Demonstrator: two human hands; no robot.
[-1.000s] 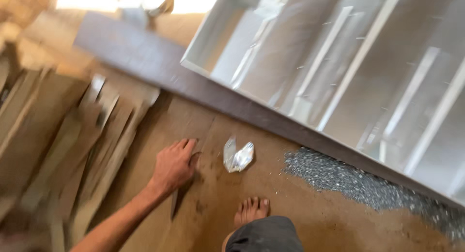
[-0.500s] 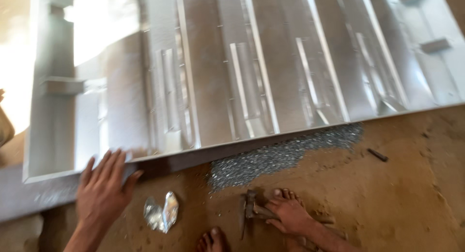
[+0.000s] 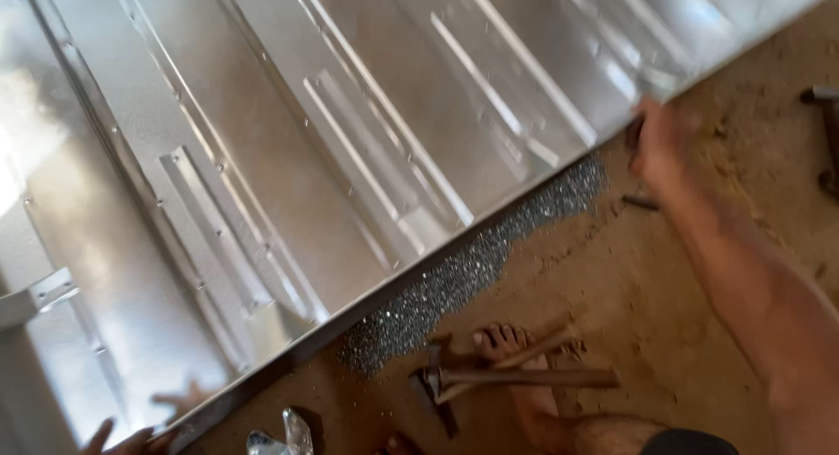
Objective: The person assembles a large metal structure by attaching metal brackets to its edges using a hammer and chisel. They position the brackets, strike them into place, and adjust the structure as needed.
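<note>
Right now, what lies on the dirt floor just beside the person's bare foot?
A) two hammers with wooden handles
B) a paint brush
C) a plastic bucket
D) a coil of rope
A: two hammers with wooden handles lie crossed on the dirt, against the toes of the bare foot.

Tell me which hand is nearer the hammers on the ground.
Right, by a little. The right hand is up by the metal panel's edge, above the hammers; the left hand is far off at the bottom-left corner.

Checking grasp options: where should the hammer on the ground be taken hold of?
Grip the hammer by the free right end of its wooden handle, coming from above. The handle lies flat on the dirt; its head end sits by the foot.
</note>
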